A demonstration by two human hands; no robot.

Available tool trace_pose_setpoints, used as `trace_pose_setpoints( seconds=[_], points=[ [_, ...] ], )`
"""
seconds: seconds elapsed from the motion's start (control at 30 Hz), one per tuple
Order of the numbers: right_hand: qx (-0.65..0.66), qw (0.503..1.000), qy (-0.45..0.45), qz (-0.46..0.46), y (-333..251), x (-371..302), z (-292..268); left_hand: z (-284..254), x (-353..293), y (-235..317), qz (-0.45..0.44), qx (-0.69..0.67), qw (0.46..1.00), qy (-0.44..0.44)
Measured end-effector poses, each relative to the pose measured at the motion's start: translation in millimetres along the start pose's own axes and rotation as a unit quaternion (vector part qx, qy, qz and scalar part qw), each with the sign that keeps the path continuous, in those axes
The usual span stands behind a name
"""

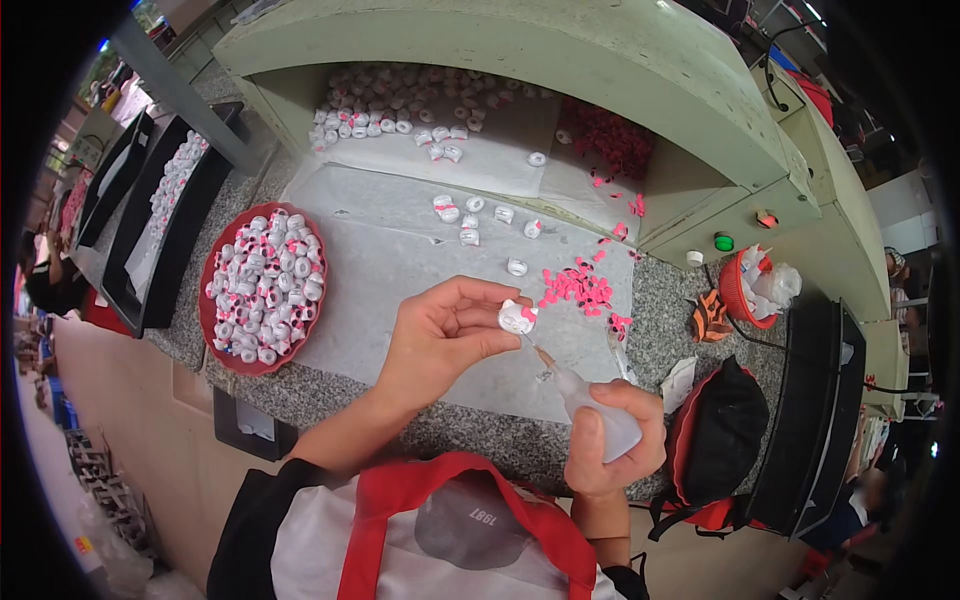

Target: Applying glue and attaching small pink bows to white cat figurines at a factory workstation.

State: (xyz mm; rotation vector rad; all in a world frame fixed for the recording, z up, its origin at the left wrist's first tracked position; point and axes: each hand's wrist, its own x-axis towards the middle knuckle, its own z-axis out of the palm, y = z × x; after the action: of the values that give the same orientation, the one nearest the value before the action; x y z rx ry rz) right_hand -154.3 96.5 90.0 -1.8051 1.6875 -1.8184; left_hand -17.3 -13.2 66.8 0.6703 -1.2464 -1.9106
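Between the thumb and fingers of my left hand (445, 335) is a small white cat-head piece (517, 318) with a pink spot on it. My right hand (617, 440) grips a translucent squeeze bottle (600, 405), tilted so its thin needle tip meets or nearly meets the lower edge of the cat-head piece. Just beyond my hands, a loose pile of small pink pieces (582, 288) lies on the white sheet (380, 235). Several more white pieces (470, 222) are scattered farther back on that sheet.
At the left stands a red scalloped bowl (321, 290) full of white-and-pink pieces. A pale green cabinet (520, 40) arches over heaps of white pieces (370, 100) and pink pieces (610, 140). On the right are a small red basket (735, 290), a black bag (728, 430) and a black tray (810, 420).
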Motion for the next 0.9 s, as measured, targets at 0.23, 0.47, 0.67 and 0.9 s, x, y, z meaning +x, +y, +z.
trace_pose_setpoints(
  seconds=[0.23, 0.47, 0.67, 0.9],
  points=[
    [-0.009, 1.0, 0.001, 0.0, 0.4, -0.5, 0.3, -0.2, 0.3, -1.1, -0.018, -0.04, 0.999, -0.011],
    [-0.021, 1.0, -0.001, 0.023, -0.3, -1.7, -4.3, 2.1, -0.8, 3.0, -0.012, -0.024, 1.0, -0.004],
    [-0.021, 1.0, -0.017, 0.016, -2.4, -2.0, -6.2, 1.0, -1.4, 1.0, -0.002, -0.013, 1.0, -0.013],
    [-0.013, 0.989, 0.065, 0.133, 6.3, -3.2, 3.9, -8.2, 0.2, -2.7, -0.015, 0.022, 0.999, 0.022]
  ],
)
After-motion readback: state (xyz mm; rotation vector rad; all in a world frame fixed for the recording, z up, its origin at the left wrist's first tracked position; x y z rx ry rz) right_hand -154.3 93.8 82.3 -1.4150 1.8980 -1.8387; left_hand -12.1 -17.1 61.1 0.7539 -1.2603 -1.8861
